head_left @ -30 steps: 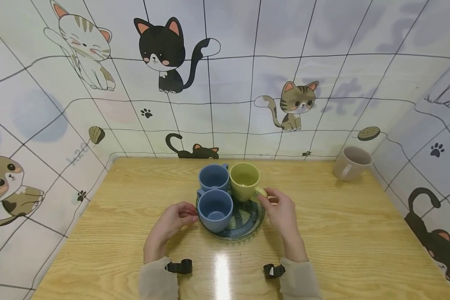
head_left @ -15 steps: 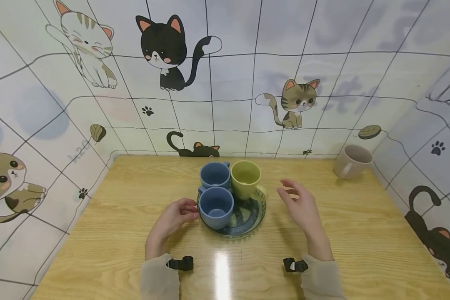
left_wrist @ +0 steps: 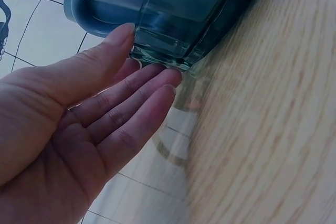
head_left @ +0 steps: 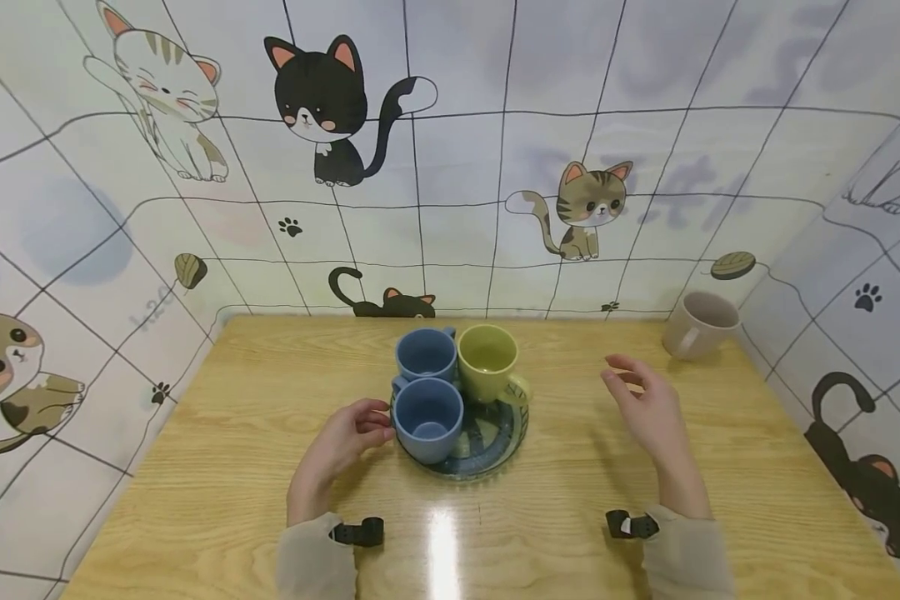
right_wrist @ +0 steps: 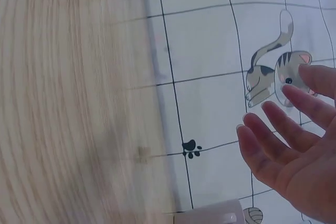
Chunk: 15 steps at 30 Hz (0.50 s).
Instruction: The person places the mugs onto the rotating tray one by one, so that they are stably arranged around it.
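Note:
A round blue-green glass plate (head_left: 495,454) bears two blue mugs and a yellow-green one. The front blue mug (head_left: 429,421) stands at the plate's left. Behind it is the other blue mug (head_left: 426,353), and the yellow-green mug (head_left: 487,362) is at the back right, handle toward the right. My left hand (head_left: 345,437) is at the plate's left rim, its relaxed fingertips (left_wrist: 167,92) at the glass edge. Holding nothing, my right hand (head_left: 648,408) hovers over the table with loosely bent fingers, between the plate and a pale pinkish mug (head_left: 701,327).
The pinkish mug stands in the table's back right corner. A wooden table (head_left: 232,400) meets a cat-printed, grid-lined covering (head_left: 465,233) at the back and sides. Dark straps with small cameras sit on both wrists.
My right hand has let go of the yellow-green mug's handle and moved right, toward the pinkish mug. My left hand has stayed at the plate's rim.

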Available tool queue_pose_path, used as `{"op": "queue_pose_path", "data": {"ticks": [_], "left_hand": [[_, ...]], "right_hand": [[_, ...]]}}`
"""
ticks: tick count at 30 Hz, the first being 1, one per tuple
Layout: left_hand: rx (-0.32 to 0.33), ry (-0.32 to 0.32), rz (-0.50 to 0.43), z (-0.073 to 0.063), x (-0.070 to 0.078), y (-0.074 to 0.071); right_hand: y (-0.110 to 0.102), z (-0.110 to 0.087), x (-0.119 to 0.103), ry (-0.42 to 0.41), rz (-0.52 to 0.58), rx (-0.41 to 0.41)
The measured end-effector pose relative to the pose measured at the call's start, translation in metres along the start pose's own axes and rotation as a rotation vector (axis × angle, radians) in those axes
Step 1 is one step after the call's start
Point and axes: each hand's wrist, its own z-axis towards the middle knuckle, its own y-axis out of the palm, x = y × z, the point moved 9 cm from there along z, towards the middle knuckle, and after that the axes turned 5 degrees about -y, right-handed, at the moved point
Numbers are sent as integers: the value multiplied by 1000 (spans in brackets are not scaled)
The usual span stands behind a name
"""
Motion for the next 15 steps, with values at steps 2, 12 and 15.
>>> {"op": "queue_pose_path", "data": {"ticks": [2,12,15], "left_hand": [[-1,9,-3,-1,1,0],[-28,54,-3,-1,4,2],[-28,57,6,-1,4,1]], "right_hand": [[-5,3,4,3,-19,8],[-36,17,37,14,-114,107],[-48,21,56,68,-133,162]]}}
